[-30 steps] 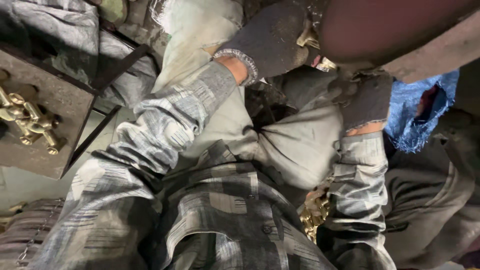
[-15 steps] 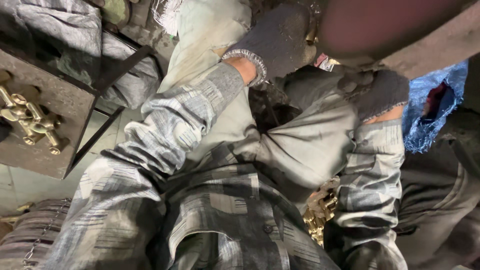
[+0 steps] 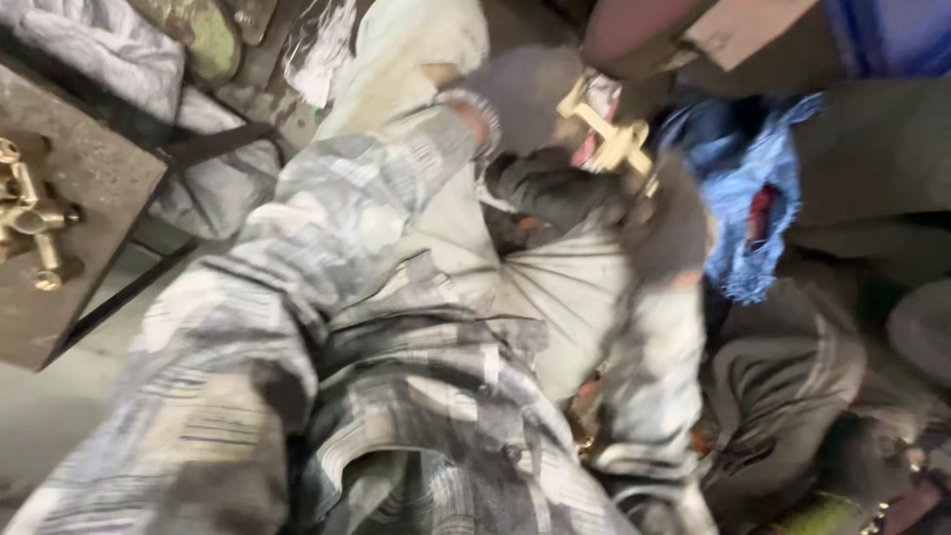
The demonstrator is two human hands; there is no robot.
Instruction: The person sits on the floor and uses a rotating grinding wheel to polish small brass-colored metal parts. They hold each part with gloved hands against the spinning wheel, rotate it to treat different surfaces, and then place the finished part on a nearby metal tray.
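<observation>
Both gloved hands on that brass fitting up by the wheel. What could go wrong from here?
1. The brass fitting sits close under the dark wheel; a slip could pull a glove in, and the left hand is nearest.
2. The blue rag hangs beside the right hand and might snag.
3. The view is blurred, so how firm the grip is cannot be told; the fitting might drop onto the lap.

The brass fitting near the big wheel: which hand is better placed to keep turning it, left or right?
Probably the right hand: its dark glove sits directly under the brass fitting and seems to grip it. The left hand lies beside it, and blur hides whether it touches.
</observation>
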